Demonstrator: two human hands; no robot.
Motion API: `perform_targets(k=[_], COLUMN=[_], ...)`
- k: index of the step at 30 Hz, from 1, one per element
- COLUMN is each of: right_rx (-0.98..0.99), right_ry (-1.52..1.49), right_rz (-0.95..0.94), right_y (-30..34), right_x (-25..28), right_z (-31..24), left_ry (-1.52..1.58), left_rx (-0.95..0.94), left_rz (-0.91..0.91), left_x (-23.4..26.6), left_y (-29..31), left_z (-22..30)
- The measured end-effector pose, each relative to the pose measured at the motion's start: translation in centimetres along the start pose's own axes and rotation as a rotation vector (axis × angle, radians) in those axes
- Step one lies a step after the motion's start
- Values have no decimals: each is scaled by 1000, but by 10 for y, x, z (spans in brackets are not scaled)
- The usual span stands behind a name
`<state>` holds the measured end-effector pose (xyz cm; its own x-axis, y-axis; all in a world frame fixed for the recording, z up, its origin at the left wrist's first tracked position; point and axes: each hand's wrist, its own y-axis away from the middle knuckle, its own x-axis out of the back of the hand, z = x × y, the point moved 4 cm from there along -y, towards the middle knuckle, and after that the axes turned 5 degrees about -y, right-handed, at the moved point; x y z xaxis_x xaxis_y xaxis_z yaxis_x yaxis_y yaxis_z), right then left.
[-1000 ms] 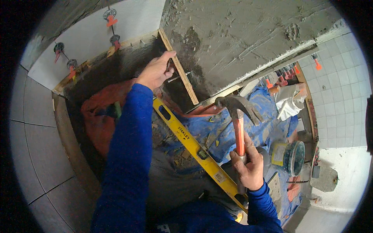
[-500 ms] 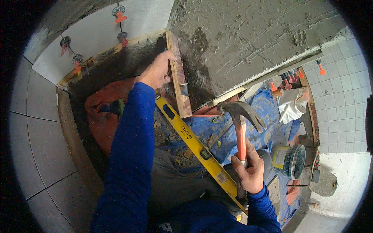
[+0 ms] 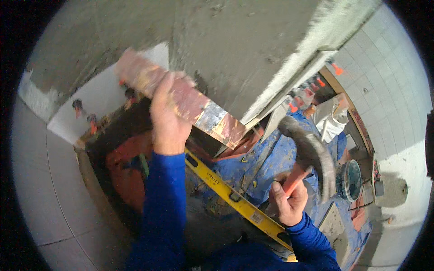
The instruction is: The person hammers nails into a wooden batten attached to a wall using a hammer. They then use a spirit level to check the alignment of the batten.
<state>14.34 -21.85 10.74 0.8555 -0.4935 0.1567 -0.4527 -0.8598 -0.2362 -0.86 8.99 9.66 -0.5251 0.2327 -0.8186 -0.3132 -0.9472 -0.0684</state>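
Observation:
My left hand (image 3: 169, 119) is wrapped round a flat wooden board (image 3: 190, 101) with worn reddish-brown paint and bare patches. The board slants from upper left to lower right, in front of the grey mortared wall (image 3: 235, 40); whether it touches the wall I cannot tell. Lower right, my right hand (image 3: 289, 198) grips a claw hammer by its orange handle (image 3: 296, 179). The hammer's metal head (image 3: 312, 151) is raised and smeared by motion. A yellow spirit level (image 3: 221, 187) lies slanting below and between both hands.
Blue sheeting (image 3: 266, 158) strewn with debris covers the ground. A bucket (image 3: 350, 180) stands right, near a white bag (image 3: 332, 117). A white tile panel (image 3: 108, 101) with orange-and-black levelling clips is at the left. Small square tiles (image 3: 379, 90) line the right wall.
My left hand has raised the board and turned its broad painted face into view. The hammer has tipped over to the right in my right hand. The whole view has shifted.

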Motion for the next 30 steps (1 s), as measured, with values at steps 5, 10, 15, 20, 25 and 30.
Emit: perform_targets(k=[5, 10, 15, 20, 25, 30], right_rx=[304, 461, 431, 371, 431, 378], right_ry=[198, 202, 249, 356, 326, 366], right_rz=[83, 91, 92, 85, 186, 309], right_y=[-20, -27, -36, -58, -54, -65], right_x=[-7, -31, -57, -68, -60, -51], right_z=[-11, -9, 12, 37, 33, 31], left_ry=[176, 253, 263, 165, 219, -28], left_rx=[-347, -427, -415, -403, -474, -731], left_rz=[-154, -232, -148, -73, -160, -12], left_x=[-44, -71, -76, -77, -94, -103], left_y=[22, 34, 24, 22, 33, 33], left_z=[19, 24, 11, 0, -5, -21])
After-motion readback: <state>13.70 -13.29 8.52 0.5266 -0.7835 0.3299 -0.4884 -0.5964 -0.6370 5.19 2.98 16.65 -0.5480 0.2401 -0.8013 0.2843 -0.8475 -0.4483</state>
